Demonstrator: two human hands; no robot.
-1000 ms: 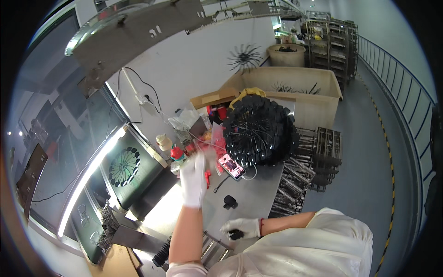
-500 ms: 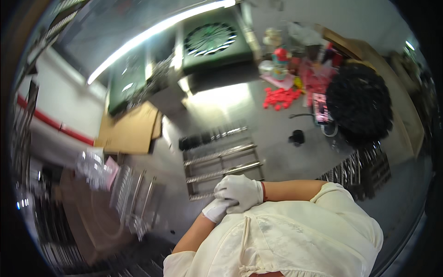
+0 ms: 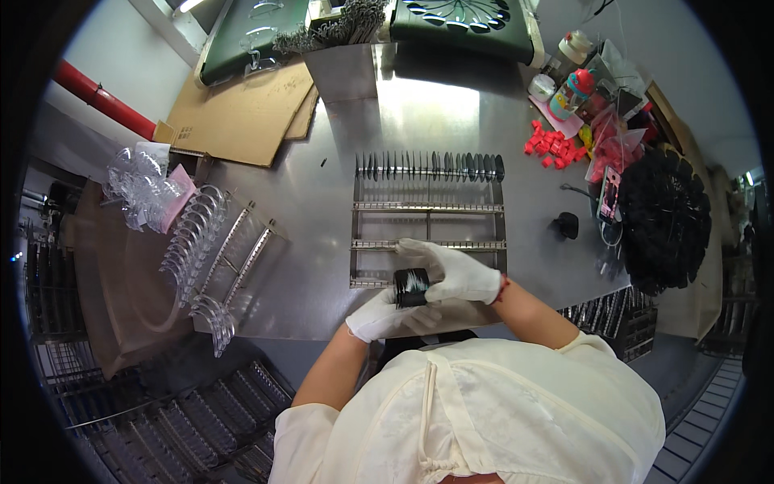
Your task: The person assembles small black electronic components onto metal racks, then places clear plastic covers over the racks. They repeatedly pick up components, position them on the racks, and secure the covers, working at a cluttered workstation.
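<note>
Between my two white-gloved hands, at the table's near edge, is a stack of black lenses (image 3: 411, 287). My left hand (image 3: 383, 317) closes round it from below and the left. On the other side, my right hand (image 3: 466, 277) grips the stack near its thumb, with the upper fingers stretched forward over the rack. Just beyond lies a metal rack (image 3: 428, 207) with several notched crossbars. Dark lenses (image 3: 431, 166) stand on edge in a row along its far bar. The nearer bars show bare notches. Some of my lower fingertips are hidden.
Clear curved lenses (image 3: 193, 230) stand in a second rack at left, beside cardboard sheets (image 3: 242, 105). At right are red pieces (image 3: 555, 145), a bottle (image 3: 571, 93), a phone (image 3: 610, 194) and a large black pile (image 3: 667, 222). Green conveyors (image 3: 459, 24) border the far side.
My hands were together against my body; now they are apart around a visible stack of black lenses. The view has shifted and sharpened, showing the rack more fully.
</note>
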